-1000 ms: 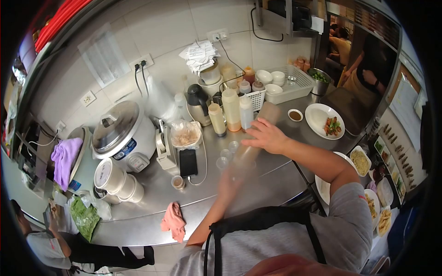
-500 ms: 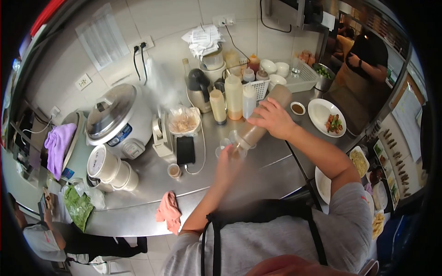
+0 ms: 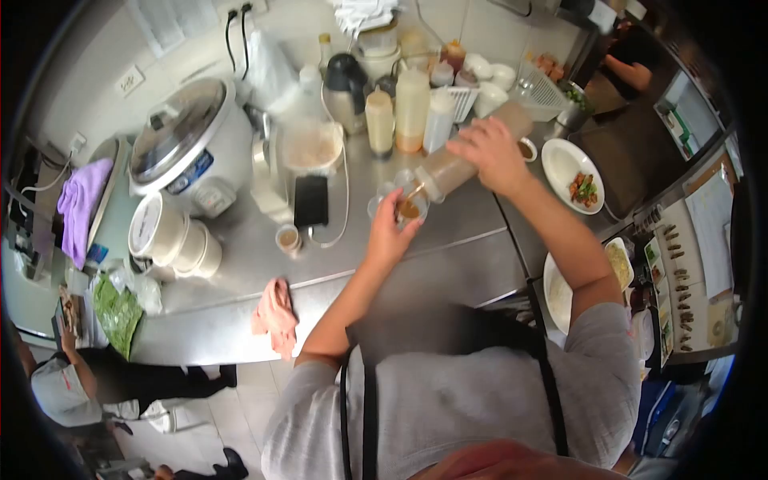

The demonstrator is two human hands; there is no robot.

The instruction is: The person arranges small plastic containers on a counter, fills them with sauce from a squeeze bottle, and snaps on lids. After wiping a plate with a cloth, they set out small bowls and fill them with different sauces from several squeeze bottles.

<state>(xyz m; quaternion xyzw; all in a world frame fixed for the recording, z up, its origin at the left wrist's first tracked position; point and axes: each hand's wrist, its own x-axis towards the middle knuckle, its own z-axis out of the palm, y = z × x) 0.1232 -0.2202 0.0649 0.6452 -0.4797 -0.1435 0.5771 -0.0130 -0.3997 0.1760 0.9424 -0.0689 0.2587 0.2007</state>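
Note:
My right hand (image 3: 490,152) is wrapped round a large squeeze bottle (image 3: 458,170) of brownish sauce. The bottle tilts steeply, its nozzle end down and to the left. Under the nozzle, my left hand (image 3: 389,234) grips a small clear cup (image 3: 413,210) with some brown sauce inside. A thin brown streak shows between nozzle and cup. More clear cups (image 3: 382,198) stand right behind my left fingers, partly hidden. On the counter to the left is another small cup of sauce (image 3: 288,238).
Squeeze bottles (image 3: 410,112) and a thermos jug (image 3: 346,92) line the back. A phone (image 3: 311,201), rice cooker (image 3: 180,136), stacked tubs (image 3: 172,236) and pink cloth (image 3: 276,316) lie left. At right is a plate of food (image 3: 574,176). Another person (image 3: 88,384) is at lower left.
My view has shifted, so the counter sits higher in the picture. The squeeze bottle is tipped flatter, and my left hand, blurred before, now shows plainly on the cup.

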